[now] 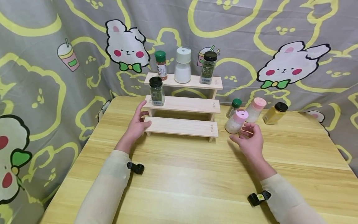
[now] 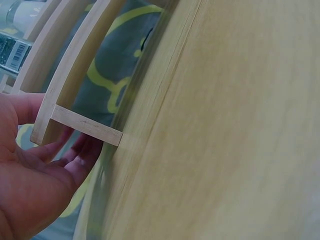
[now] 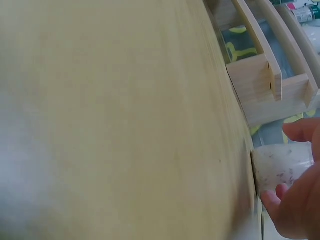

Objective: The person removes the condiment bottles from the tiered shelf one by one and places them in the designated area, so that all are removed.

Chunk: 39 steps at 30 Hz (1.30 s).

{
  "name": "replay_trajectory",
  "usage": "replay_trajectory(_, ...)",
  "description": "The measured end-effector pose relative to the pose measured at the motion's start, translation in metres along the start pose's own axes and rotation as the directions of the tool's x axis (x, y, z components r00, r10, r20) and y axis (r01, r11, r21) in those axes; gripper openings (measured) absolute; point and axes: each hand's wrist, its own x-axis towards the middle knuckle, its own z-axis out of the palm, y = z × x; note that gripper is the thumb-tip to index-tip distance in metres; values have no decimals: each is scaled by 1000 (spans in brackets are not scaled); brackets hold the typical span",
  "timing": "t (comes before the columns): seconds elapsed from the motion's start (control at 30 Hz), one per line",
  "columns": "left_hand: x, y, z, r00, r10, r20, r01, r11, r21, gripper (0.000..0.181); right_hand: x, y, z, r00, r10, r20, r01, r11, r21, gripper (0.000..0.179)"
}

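A three-step wooden shelf (image 1: 179, 126) stands on the table. My left hand (image 1: 136, 124) holds its left end, the thumb at the lowest step and the fingers round the side; in the left wrist view the fingers (image 2: 82, 160) are partly hidden behind a leg. My right hand (image 1: 251, 141) is beside a pink-capped shaker (image 1: 233, 125) with pale contents, its thumb and fingers spread apart around the near side. In the right wrist view the shaker's base (image 3: 280, 162) shows between thumb and fingers. A black-capped jar of green herbs (image 1: 157, 93) stands on the middle step, near my left fingertips.
On the top step stand a green-capped spice bottle (image 1: 162, 68), a white-capped shaker (image 1: 183, 70) and another black-capped herb jar (image 1: 207, 70). Behind my right hand are a green-capped jar (image 1: 232, 110), a second pink-capped shaker (image 1: 255, 110) and a yellow jar (image 1: 273, 115). A patterned curtain (image 1: 237, 37) hangs behind.
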Motion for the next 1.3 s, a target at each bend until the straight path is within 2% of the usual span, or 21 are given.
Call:
replay_trajectory(0.27, -2, 1, 0, 1000, 3, 0, -3, 1000, 9, 88, -11, -2, 5, 998, -56, 8, 56, 996, 66, 69)
replay_trajectory(0.53, 0, 1, -1, 1000, -13, 3, 13, 1000, 5, 88, -23, -9, 14, 992, -119, 48, 114, 988, 100, 69)
replay_trajectory(1.07, 1, 2, -1, 1000, -19, 6, 19, 1000, 11, 89, -34, -25, 36, 980, -160, 116, 137, 972, 189, 67)
replay_trajectory(1.23, -1, 7, 0, 999, -33, 17, 34, 999, -5, 88, -37, -32, 47, 974, -185, 131, 151, 960, 236, 69)
replay_trajectory(1.3, -4, 15, 1, 999, -38, 21, 38, 999, -3, 86, -37, -34, 51, 970, -198, 138, 161, 957, 243, 70)
